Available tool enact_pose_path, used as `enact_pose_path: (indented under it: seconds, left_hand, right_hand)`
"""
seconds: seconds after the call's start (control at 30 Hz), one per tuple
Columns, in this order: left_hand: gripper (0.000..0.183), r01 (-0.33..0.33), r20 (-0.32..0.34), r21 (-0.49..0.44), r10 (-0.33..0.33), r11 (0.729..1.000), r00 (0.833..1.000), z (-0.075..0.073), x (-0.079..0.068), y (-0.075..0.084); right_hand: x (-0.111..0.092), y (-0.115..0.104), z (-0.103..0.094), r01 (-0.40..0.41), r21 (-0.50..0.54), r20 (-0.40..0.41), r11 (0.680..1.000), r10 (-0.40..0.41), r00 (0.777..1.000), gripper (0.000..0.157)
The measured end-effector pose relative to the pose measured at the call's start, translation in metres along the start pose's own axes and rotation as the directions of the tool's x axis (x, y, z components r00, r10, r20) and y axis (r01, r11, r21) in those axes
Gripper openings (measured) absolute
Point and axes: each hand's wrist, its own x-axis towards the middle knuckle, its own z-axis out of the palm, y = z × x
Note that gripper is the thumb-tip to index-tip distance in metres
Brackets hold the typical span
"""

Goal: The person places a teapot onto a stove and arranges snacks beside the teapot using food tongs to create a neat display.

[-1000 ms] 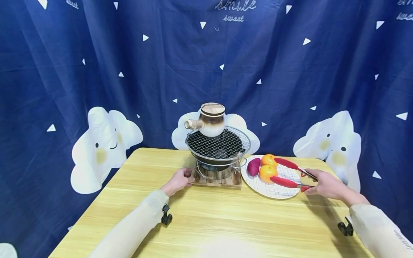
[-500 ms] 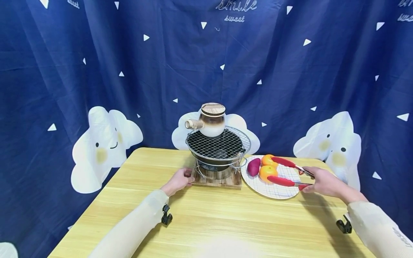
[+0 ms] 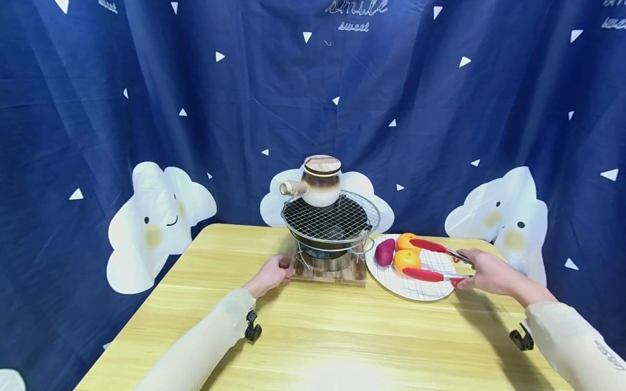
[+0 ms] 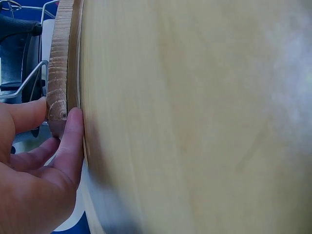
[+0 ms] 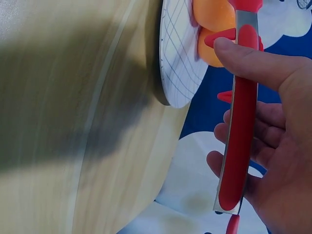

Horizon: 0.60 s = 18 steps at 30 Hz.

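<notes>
My right hand (image 3: pixel 490 270) grips red-tipped tongs (image 3: pixel 425 274), thumb and fingers round the handles in the right wrist view. The tongs' arms are spread over a white checked plate (image 3: pixel 424 293), their tips overlapping two oranges (image 3: pixel 407 262) in the head view. A purple sweet potato (image 3: pixel 385 253) lies left of the oranges. My left hand (image 3: pixel 271 273) pinches the corner of a wooden board (image 4: pixel 59 73) between thumb and fingers. On that board stands a round black grill (image 3: pixel 323 247) with a wire rack (image 3: pixel 337 224).
A brown and white pot (image 3: pixel 324 191) with a wooden lid and side handle sits at the back of the rack. The grill stands left of the plate. Behind the wooden table (image 3: pixel 313 326) hangs a blue curtain (image 3: pixel 313 98).
The tongs and my right hand have shifted slightly left, bringing the tips further over the oranges. My left hand, the grill and the pot stay where they were.
</notes>
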Motion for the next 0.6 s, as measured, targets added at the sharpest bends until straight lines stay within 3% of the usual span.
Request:
enact_pose_path:
  seconds: [0.6]
  left_hand:
    - [0.051, 0.004, 0.000, -0.008, -0.004, 1.000, 1.000, 0.0002, -0.0011, 0.0013]
  right_hand:
    - [0.0048, -0.0066, -0.0046, 0.017, -0.065, 0.013, 0.998, -0.016, 1.000, 0.087]
